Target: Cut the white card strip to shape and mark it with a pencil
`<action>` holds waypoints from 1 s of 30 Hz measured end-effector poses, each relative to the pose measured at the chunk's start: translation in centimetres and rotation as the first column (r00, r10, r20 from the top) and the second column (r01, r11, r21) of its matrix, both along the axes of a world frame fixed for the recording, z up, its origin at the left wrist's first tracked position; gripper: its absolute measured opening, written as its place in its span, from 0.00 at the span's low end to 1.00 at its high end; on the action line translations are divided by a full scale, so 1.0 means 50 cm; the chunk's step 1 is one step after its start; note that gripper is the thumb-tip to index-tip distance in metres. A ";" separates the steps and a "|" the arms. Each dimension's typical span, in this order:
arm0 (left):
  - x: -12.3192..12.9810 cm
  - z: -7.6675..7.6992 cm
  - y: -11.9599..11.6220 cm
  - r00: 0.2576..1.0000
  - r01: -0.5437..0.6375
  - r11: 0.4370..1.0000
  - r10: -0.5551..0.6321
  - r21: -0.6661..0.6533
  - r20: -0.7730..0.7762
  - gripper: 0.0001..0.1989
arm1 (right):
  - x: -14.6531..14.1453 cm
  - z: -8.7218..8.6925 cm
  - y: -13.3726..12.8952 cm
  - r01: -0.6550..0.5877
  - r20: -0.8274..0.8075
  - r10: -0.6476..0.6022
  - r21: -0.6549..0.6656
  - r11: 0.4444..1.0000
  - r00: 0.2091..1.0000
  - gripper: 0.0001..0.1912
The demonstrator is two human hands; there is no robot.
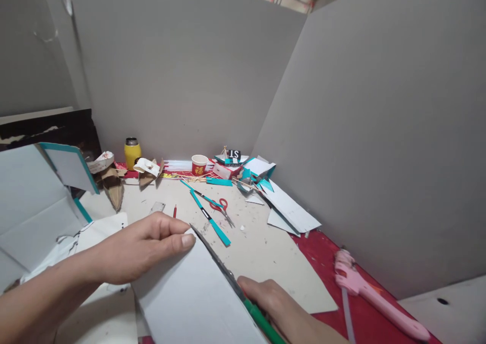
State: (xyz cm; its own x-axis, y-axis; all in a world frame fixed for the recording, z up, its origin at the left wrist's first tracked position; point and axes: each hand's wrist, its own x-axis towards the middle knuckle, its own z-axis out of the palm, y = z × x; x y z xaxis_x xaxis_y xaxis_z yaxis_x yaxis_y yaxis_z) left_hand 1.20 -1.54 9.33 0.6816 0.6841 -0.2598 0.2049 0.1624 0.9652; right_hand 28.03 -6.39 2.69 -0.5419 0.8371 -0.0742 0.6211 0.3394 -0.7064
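My left hand (152, 245) pinches the upper corner of a white sheet of card (190, 293) between thumb and fingers. My right hand (273, 301) grips a pair of scissors with dark blades and green handles (261, 323) at the lower right. Along the card's right edge lie the blades, their tip close to my left thumb. Part of the right hand's grip is hidden behind the handles. Past the card, narrow teal strips (212, 222) and small red-handled scissors (222, 206) rest on the pale work board (281, 258).
A pink glue gun (366, 289) lies on red cloth to the right. Cut cardboard (290, 205), a paper cup (199, 165), a yellow bottle (132, 154) and brown cardboard boat shapes (113, 188) line the back. Folded white card (30, 207) stands left. Grey walls (182, 71) enclose the table.
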 end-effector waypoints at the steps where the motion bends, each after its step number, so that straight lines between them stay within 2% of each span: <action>1: 0.001 0.001 0.000 1.000 -0.008 1.000 0.008 -0.008 -0.001 0.17 | 0.000 -0.001 0.000 -0.010 -0.008 0.010 0.002 1.000 1.000 0.16; 5: 0.006 0.003 -0.001 0.999 -0.047 0.999 0.048 -0.021 0.006 0.18 | 0.002 -0.007 0.000 -0.019 -0.040 0.019 0.006 1.000 0.999 0.18; 11: 0.004 0.009 -0.002 0.999 -0.038 0.999 0.038 -0.019 0.009 0.17 | 0.002 -0.001 -0.002 -0.007 -0.045 0.007 -0.009 1.000 0.999 0.18; 15: -0.001 0.011 -0.005 0.995 -0.097 0.995 0.097 0.004 -0.025 0.21 | 0.003 -0.002 0.001 0.009 -0.079 -0.010 -0.014 1.000 0.997 0.18; 20: -0.006 0.010 -0.002 0.987 -0.155 0.985 0.158 0.076 -0.038 0.22 | 0.016 -0.013 0.004 0.092 -0.109 -0.080 0.116 0.989 0.991 0.17; 27: -0.006 -0.001 0.006 0.984 -0.170 0.978 0.175 0.118 -0.035 0.21 | 0.017 0.010 0.001 0.024 -0.019 -0.022 0.088 0.996 1.000 0.12; 30: -0.006 0.000 0.005 0.982 -0.173 0.977 0.181 0.127 -0.057 0.20 | 0.008 0.017 -0.003 0.032 0.007 -0.033 0.066 0.997 0.999 0.08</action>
